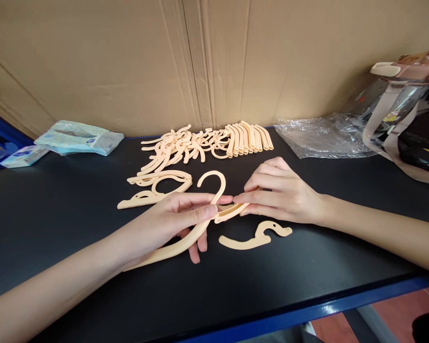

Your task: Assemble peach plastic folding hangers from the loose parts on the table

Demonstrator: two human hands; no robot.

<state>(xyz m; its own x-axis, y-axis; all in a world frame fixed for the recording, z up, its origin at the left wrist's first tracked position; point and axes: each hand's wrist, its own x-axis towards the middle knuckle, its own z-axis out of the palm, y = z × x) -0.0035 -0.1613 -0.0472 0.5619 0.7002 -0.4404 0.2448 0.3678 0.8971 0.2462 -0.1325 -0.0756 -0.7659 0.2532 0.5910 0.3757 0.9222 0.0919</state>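
My left hand [186, 214] pinches a cream plastic clothes hanger [219, 186] between thumb and fingers, just below its upright hook. One hanger arm [178, 247] runs down beneath that hand toward the lower left. The fingers of my right hand [275, 193] are closed around the other arm [232, 211], which meets the hook piece at a joint by my left thumb. My right fingers hide this arm's far end. Below my right hand lies a loose curved hanger piece [250, 242] with a short hooked part. Folded hangers [153, 195] rest beyond my left hand.
At the back are a pile of loose hook pieces [178, 147] and a row of hanger arms [248, 138] against a cardboard wall [128, 66]. Tissue packs [78, 138] lie left. A clear plastic bag [318, 136] and strapped bottle [393, 105] occupy the right.
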